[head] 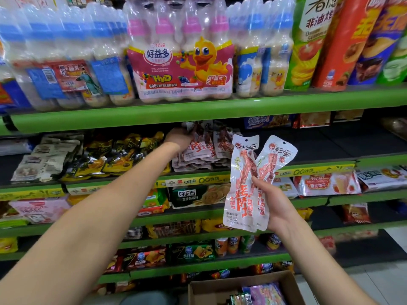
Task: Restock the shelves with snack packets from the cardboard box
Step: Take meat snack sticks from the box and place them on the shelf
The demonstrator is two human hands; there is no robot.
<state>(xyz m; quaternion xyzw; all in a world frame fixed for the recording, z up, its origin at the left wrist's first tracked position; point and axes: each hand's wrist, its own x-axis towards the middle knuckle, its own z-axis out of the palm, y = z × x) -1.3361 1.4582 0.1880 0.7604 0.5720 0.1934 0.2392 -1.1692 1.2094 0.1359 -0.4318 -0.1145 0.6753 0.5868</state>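
My right hand (276,205) grips two white snack packets (246,183) with red print, held upright in front of the shelves. My left hand (179,137) reaches into the second shelf (198,176) and holds a matching packet (198,133) at the top of a pile of the same white-and-red packets (202,155); its fingers are partly hidden by the packets. The cardboard box (242,285) stands open at the bottom, with purple and green snack packets (262,293) inside.
Green shelves fill the view. Shrink-wrapped drink bottle packs (180,62) and tall crisp tubes (343,40) stand on the top shelf. Yellow-black packets (114,155) lie left of the pile. The shelf section to the right (319,146) is dark and bare. Lower shelves hold biscuits and crisps.
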